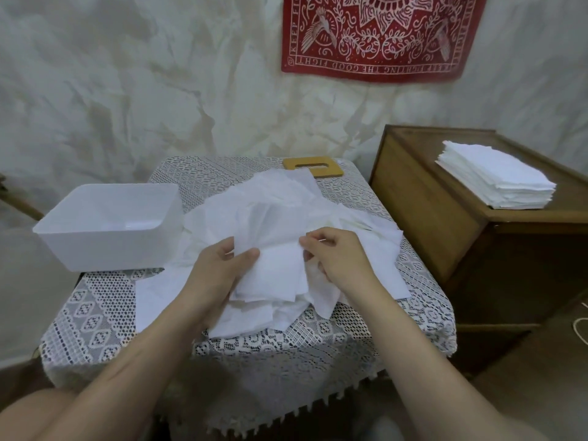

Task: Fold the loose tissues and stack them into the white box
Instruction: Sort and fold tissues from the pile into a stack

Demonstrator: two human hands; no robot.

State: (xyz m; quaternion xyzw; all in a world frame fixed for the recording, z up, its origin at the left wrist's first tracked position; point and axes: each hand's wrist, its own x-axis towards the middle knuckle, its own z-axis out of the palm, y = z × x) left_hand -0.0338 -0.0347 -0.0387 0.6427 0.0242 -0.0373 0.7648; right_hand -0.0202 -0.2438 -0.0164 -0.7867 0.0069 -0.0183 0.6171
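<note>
A heap of loose white tissues (270, 211) lies across the middle of the lace-covered table (95, 319). On the near side of the heap my left hand (219, 272) holds a folded white tissue (273, 275), thumb on its top edge. My right hand (337, 256) pinches the same tissue at its upper right edge with curled fingers. The white box (105, 224) stands open at the table's left, apart from both hands, and looks to hold nothing.
A wooden lid with a slot (313, 167) lies at the table's far edge, partly under tissues. A wooden cabinet (445, 224) stands to the right with a neat stack of folded tissues (496, 176) on top. A red patterned cloth (375, 36) hangs on the wall.
</note>
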